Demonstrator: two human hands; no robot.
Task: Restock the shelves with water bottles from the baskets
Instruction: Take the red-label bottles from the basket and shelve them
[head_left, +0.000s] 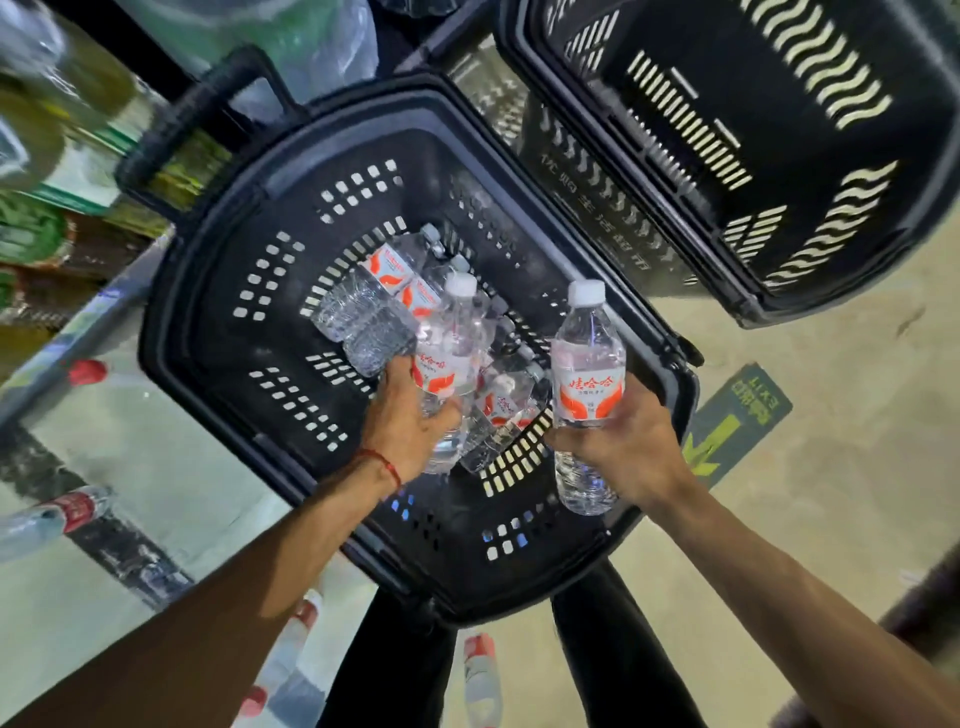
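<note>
**Clear plastic on the lift-out, two at a time**

Right hand (623, 447): fingers wrapped round the lower body of a clear plastic water bottle with white cap and orange-and-white label (587, 364). It is held upright, above the near-right rim of the black perforated plastic basket (208, 322).

Left hand (410, 421): down inside the basket, fingers curled round a second bottle of the same kind (449, 343). Cap up, base among the pile.

Step in hand, as I judge it: draw both bottles out and carry them to the pale shelf (171, 467) at left.

Doing it well:
- Raise the left bottle straight up first, since neighbours lie against it and a sideways pull would likely drag them.
- Keep the grip low on the body and not hard; thin walls like these probably dent under a squeeze.
- Swinging left, clear the basket wall and its black bar handle (192, 130).
- Keep caps up, so each bottle can go down on its base.

Count:
- Hands: two, one bottle each.
- Baskets: two, the second a black slotted basket (727, 156) just beside the first at upper right.
- Bottles lying in the first basket: a pair side by side at the far side (363, 306), and a heap beside the left hand (498, 410) of at least two. The clear bodies overlap, so I cannot give a firm total.
- Red-trimmed bottles (78, 506) on the shelf side: at least four glimpsed, blurred.
- Red cord on the left wrist (382, 462): one.
- Green arrow floor sticker (727, 431): one.
</note>
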